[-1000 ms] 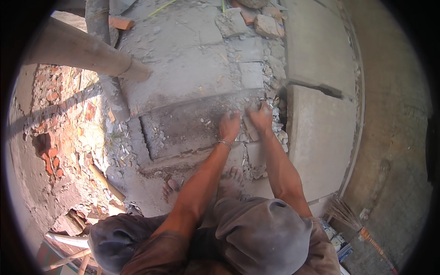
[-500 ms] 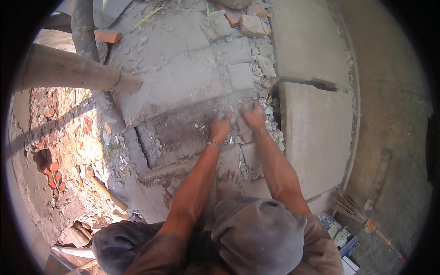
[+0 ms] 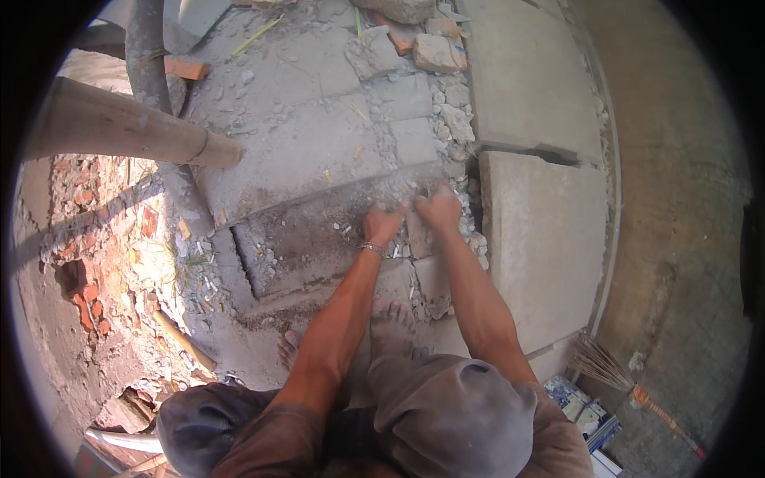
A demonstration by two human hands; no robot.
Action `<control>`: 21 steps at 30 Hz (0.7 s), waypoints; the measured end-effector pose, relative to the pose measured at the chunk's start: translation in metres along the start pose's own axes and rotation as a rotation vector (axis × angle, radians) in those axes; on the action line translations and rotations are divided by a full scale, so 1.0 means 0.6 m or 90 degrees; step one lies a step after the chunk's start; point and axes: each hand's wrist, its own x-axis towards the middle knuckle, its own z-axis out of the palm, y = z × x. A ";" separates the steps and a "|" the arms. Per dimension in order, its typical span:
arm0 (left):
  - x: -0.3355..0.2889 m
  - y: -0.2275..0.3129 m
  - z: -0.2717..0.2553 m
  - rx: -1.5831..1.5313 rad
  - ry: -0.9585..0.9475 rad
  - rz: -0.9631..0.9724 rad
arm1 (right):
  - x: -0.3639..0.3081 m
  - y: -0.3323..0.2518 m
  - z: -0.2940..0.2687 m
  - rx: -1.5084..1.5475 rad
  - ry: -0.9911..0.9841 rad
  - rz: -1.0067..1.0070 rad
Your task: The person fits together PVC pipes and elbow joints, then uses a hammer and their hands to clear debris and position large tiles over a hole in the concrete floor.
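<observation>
My left hand (image 3: 386, 224), with a bracelet (image 3: 372, 248) at its wrist, is low over a dusty, dark recessed strip (image 3: 311, 229) between concrete slabs. Its fingers are curled, and the thumb side faces my other hand. Just to the right, my right hand (image 3: 439, 210) is closed too, at the edge of the loose rubble (image 3: 456, 123). Anything within either grip is too small or too hidden to make out. Between my wrists lies a flat grey-brown brick (image 3: 420, 236). Small pale chips are scattered around my left hand.
Large concrete slabs (image 3: 542, 239) line the right side, with a dark gap beside them. A broom (image 3: 637, 390) lies at lower right. A thick pole (image 3: 143, 131) juts in from the left. Broken bricks (image 3: 438, 52) and stones sit at the far end. Cracked brickwork (image 3: 96, 239) is at left.
My right hand has moved slightly nearer and toward my left hand, so the two are closer together. The view has shifted a little.
</observation>
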 end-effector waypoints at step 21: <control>-0.103 0.158 -0.078 -0.261 -0.057 0.041 | -0.004 -0.067 -0.095 0.751 0.102 0.063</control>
